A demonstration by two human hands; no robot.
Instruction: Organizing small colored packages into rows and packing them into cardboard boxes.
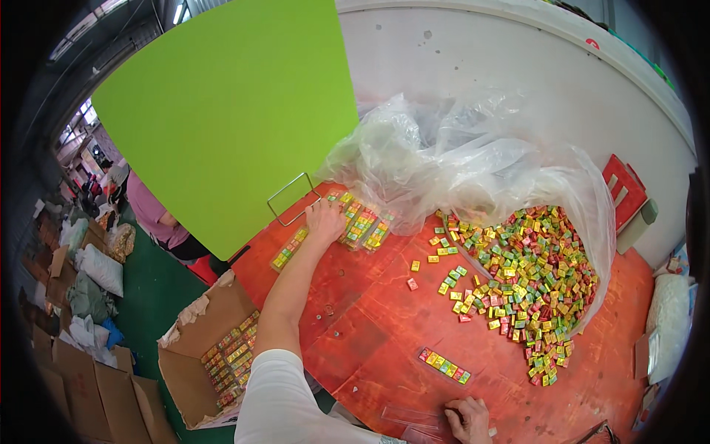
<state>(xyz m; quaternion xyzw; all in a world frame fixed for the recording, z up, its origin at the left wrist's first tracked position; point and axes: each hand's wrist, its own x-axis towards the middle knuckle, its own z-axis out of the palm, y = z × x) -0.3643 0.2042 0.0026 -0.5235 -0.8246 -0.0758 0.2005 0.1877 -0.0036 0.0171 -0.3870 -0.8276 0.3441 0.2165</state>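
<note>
At the far left of the table, my left hand (325, 220) reaches with bent fingers onto clear trays (361, 222) filled with rows of small yellow, green and red blocks. The fingers are closed at the trays' edge; their tips are partly hidden. Another filled tray (288, 249) lies beside my left forearm. My right hand (467, 420) rests on the table near the front edge, fingers loosely bent and apart, holding nothing visible. Clear empty trays (411, 419) lie left of it. A single filled tray (444, 365) sits just beyond it.
Loose blocks (525, 274) are heaped at the right, partly under a clear plastic sheet (458, 163). A wire handle (292, 198) stands by a green panel (237, 111). An open cardboard box (177, 370) at left holds filled trays. A person (151, 207) is beyond the panel.
</note>
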